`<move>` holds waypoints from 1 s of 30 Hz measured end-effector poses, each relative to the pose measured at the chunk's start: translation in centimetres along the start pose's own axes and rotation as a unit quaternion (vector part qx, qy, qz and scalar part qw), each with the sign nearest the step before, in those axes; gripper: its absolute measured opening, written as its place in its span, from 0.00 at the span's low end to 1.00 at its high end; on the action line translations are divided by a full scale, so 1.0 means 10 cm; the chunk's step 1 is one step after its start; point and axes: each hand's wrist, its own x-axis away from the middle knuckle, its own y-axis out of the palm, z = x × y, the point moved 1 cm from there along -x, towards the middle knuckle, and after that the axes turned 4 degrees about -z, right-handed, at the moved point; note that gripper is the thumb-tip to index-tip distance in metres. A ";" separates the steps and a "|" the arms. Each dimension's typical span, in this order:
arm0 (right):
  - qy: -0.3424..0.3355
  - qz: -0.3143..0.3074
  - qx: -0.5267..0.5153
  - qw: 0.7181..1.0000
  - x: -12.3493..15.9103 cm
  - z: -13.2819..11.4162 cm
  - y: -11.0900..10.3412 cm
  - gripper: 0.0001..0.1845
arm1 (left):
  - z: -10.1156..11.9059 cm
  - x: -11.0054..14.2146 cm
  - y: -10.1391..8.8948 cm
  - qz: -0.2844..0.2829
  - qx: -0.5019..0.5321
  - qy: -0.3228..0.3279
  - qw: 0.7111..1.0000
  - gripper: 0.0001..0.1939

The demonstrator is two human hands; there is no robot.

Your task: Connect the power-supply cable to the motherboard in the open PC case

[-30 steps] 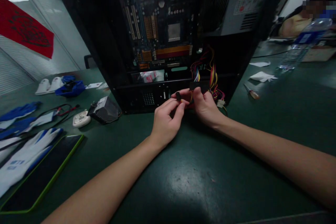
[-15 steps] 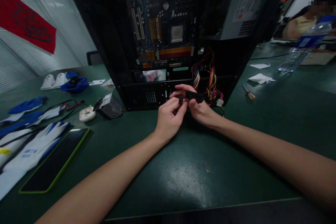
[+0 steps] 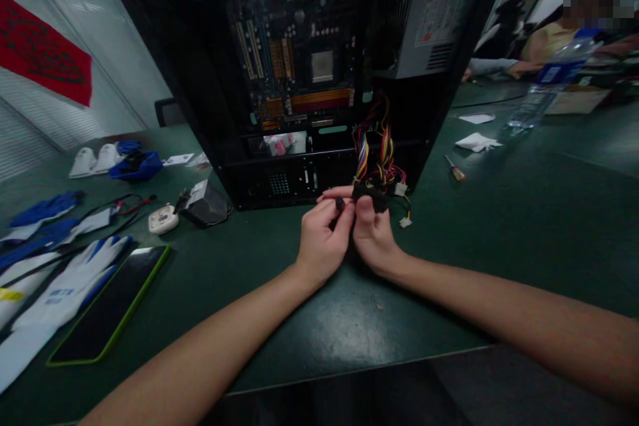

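Observation:
My left hand [image 3: 322, 239] is closed in a pinch around a small black piece [image 3: 340, 203], too small to name for sure. Right beside it, my right hand [image 3: 378, 234] grips a dark, blocky cable connector [image 3: 370, 196] between thumb and fingers, mostly covered by them. A bundle of coloured power cables [image 3: 387, 146] hangs just behind, inside the computer case [image 3: 200, 113], with white plugs [image 3: 401, 189] dangling at its right. The case stands open towards me, showing the motherboard [image 3: 299, 33] and the power supply [image 3: 426, 20].
On the left lie a phone [image 3: 112, 306], work gloves [image 3: 70, 283], a white earbud case [image 3: 163, 219] and a CPU cooler [image 3: 204, 203]. To the right are a screwdriver [image 3: 456, 169], a crumpled tissue [image 3: 478, 142] and a water bottle [image 3: 546, 83]. Another person [image 3: 544, 43] sits beyond.
Both hands have come slightly down and nearer to me, with the connector still in my right. A white plug now shows on the table. The view has shifted a little to the right.

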 end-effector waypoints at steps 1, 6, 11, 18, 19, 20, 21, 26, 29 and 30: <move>-0.004 -0.001 0.000 1.000 0.08 -0.05 0.03 0.31 | 0.06 0.04 -0.01 -0.006 -0.009 0.020 1.000 0.13; -0.021 0.004 -0.002 1.000 0.32 -0.21 0.04 0.33 | 0.28 0.22 -0.03 -0.043 -0.019 0.078 0.996 0.11; -0.065 -0.019 0.025 0.997 0.32 -0.19 0.01 0.33 | 0.33 0.24 -0.04 -0.040 -0.039 0.090 0.994 0.12; -0.018 -0.010 0.017 1.000 0.31 -0.21 0.02 0.36 | 0.32 0.21 -0.04 -0.040 -0.025 0.071 0.996 0.11; 0.001 -0.004 0.017 1.000 0.31 -0.21 0.02 0.37 | 0.32 0.21 -0.03 -0.037 -0.016 0.064 0.997 0.10; 0.020 0.001 0.018 1.000 0.30 -0.21 0.03 0.38 | 0.31 0.20 -0.03 -0.032 -0.005 0.055 0.998 0.09; 0.037 0.007 0.020 0.999 0.29 -0.22 0.03 0.39 | 0.31 0.19 -0.03 -0.029 0.006 0.041 0.999 0.09; 0.038 -0.005 0.058 0.998 0.19 -0.21 -0.01 0.39 | 0.22 0.11 -0.02 -0.022 0.032 -0.028 0.999 0.12; -0.001 -0.030 0.102 0.994 0.09 -0.16 -0.11 0.29 | 0.13 0.02 -0.08 -0.026 0.014 -0.003 1.000 0.13; -0.009 -0.024 0.128 0.991 0.05 -0.14 -0.14 0.25 | 0.09 -0.01 -0.11 -0.020 0.002 0.004 1.000 0.13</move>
